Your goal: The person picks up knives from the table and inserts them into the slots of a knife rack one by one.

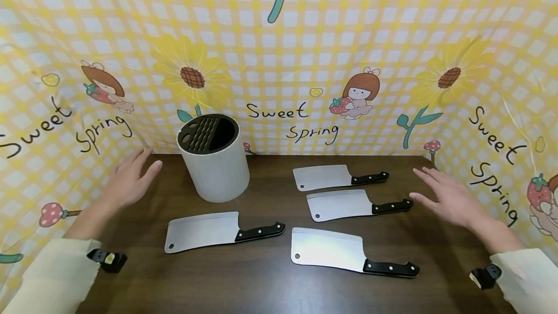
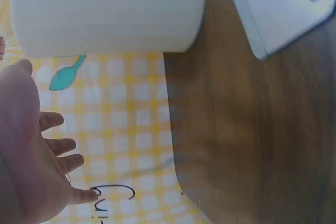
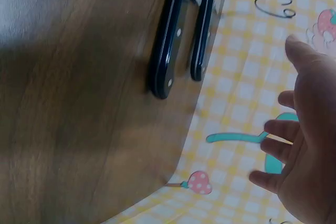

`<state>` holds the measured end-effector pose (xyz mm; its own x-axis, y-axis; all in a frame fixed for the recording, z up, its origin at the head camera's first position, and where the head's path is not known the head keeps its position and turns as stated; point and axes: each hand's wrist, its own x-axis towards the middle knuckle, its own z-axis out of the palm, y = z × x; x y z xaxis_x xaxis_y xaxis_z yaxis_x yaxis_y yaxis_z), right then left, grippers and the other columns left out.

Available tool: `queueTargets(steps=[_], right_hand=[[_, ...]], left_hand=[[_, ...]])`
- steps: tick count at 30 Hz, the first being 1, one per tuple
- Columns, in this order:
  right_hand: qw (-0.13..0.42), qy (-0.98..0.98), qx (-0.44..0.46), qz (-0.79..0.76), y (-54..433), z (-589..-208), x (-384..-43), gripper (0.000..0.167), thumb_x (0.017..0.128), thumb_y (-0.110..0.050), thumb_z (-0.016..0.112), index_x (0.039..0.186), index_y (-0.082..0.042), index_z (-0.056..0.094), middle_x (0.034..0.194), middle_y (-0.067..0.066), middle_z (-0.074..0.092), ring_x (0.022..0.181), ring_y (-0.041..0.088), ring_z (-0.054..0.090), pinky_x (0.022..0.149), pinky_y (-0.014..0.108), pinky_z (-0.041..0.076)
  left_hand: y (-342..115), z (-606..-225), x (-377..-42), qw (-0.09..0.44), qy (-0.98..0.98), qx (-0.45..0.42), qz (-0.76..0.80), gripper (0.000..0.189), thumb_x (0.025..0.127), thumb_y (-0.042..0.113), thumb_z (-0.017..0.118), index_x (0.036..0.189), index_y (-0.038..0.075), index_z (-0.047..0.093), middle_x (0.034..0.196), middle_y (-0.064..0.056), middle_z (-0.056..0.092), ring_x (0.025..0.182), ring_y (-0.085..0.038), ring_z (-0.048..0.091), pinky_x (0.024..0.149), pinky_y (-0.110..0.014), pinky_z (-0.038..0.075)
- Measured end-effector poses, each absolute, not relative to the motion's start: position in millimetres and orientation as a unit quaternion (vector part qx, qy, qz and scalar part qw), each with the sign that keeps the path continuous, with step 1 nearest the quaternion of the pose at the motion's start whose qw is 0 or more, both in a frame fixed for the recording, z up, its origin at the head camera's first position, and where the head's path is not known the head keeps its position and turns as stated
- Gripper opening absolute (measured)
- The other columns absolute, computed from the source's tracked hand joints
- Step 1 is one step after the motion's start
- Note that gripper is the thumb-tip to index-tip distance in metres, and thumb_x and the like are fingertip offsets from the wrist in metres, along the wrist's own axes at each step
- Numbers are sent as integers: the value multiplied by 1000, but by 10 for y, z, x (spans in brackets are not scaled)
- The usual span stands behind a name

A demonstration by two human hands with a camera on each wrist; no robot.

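Four is avoided here: several cleavers with black riveted handles lie flat on the brown table. One cleaver (image 1: 202,231) lies at front left, below a white round knife block (image 1: 218,176) with a black slotted top. Another cleaver (image 1: 327,248) is at front right; behind it lie a middle cleaver (image 1: 340,204) and a rear cleaver (image 1: 322,177). My left hand (image 1: 131,178) is held left of the knife block, fingers extended, holding nothing. My right hand (image 1: 449,197) hovers right of the middle cleaver's handle (image 3: 168,40), fingers spread and apart from it in the right wrist view.
A yellow checked cloth (image 1: 279,62) with printed flowers and lettering hangs behind the table (image 1: 244,285) and along both sides. Dark wrist devices sit at both sleeves, the left device (image 1: 109,259) and the right device (image 1: 485,276).
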<state>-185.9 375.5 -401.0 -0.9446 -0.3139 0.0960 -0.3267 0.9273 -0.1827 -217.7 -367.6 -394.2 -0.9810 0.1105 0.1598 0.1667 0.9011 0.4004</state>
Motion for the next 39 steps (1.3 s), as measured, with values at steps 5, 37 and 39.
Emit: queueTargets(steps=[5,37,39], right_hand=[[4,-978,175,112,3660,-3968,-1793,64,102,-42,62,145,4,50,139,33,54,126,52,50,99,68,43],[-80,-903,329,263,3255,-4498,-1246,36,86,-38,83,113,-17,71,107,-9,71,99,7,63,82,33,56],[-85,-897,337,273,3264,-4562,-1221,38,85,-38,84,114,-16,71,107,-9,70,97,6,63,80,32,56]], left_hand=[[-3565,-3855,-2248,86,-961,-83,-251,68,112,43,33,156,-8,25,157,-39,21,142,-59,21,111,-74,19],[-3003,-3665,-2604,76,-835,-31,-545,64,110,39,39,156,-4,31,154,-27,38,127,-16,47,87,-9,46],[-2987,-3666,-2610,81,-833,-26,-547,62,110,38,40,156,-4,33,153,-26,40,121,-9,48,86,-8,45]])
